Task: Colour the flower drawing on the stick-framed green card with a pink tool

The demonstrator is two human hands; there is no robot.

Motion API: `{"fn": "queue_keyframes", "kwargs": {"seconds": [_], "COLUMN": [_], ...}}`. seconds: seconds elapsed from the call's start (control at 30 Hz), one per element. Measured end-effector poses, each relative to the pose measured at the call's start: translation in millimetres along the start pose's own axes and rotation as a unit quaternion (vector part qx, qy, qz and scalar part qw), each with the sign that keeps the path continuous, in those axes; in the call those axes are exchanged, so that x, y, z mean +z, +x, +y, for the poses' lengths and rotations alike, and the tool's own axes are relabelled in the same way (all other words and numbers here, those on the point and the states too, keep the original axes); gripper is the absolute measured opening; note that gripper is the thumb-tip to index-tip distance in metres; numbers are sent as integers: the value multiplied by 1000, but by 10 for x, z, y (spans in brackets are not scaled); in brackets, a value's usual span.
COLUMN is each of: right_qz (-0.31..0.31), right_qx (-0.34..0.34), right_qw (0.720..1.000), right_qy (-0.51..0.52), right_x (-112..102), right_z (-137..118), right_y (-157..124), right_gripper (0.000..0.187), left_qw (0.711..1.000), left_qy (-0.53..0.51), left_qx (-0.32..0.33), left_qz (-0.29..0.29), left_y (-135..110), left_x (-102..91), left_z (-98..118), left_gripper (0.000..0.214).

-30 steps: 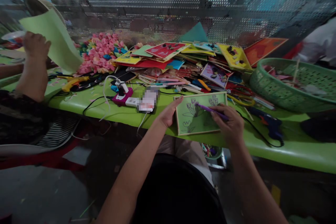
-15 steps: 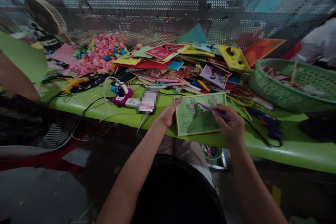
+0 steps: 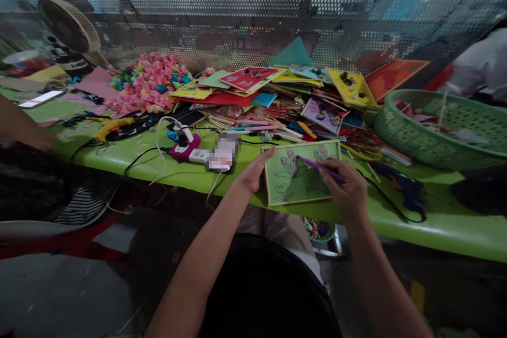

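Note:
A green drawing board (image 3: pixel 304 179) with a thin pale wooden frame lies tilted at the table's front edge. Dark outlines of tulips are drawn on it, some shaded purple. My left hand (image 3: pixel 255 171) grips its left edge, thumb on top and the fingers mostly hidden. In my right hand (image 3: pixel 350 185) is a purple marker (image 3: pixel 319 167), held like a pencil, its tip at a flower near the top middle of the board. The lower right of the board lies in shadow and is partly covered by that hand.
Behind the board are loose pens (image 3: pixel 253 125) and stacked framed pictures (image 3: pixel 251 78). A green basket (image 3: pixel 439 142) and a blue glue gun (image 3: pixel 404 182) lie right. Left are a purple power strip (image 3: pixel 186 149), cables, pink folded paper pieces (image 3: pixel 154 82) and another person's arm (image 3: pixel 24 127).
At the far left, the other person's large green sheet has gone from view, uncovering a phone on the table. My marker tip has shifted only slightly; my left hand stays in place.

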State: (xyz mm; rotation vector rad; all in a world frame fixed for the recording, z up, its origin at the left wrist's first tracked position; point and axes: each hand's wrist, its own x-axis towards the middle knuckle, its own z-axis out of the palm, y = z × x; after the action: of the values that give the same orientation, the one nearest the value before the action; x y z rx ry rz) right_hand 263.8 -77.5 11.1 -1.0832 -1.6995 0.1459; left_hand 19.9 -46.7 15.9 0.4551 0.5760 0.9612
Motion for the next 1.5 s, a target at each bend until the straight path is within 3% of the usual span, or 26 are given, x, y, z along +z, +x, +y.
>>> {"fn": "queue_keyframes", "kwargs": {"seconds": [0.8, 1.5], "right_qz": [-6, -17], "right_qx": [3, -1], "right_qw": [999, 1000], "right_qy": [34, 0], "right_x": [8, 48], "right_z": [-41, -43], "right_y": [11, 41], "right_gripper": [10, 12], "left_qw": [1000, 1000], "left_qy": [-4, -12], "left_qx": [-16, -22], "left_qz": [9, 5], "left_y": [1, -9], "left_x": [10, 33], "left_z": [8, 12], "left_gripper": [36, 41]}}
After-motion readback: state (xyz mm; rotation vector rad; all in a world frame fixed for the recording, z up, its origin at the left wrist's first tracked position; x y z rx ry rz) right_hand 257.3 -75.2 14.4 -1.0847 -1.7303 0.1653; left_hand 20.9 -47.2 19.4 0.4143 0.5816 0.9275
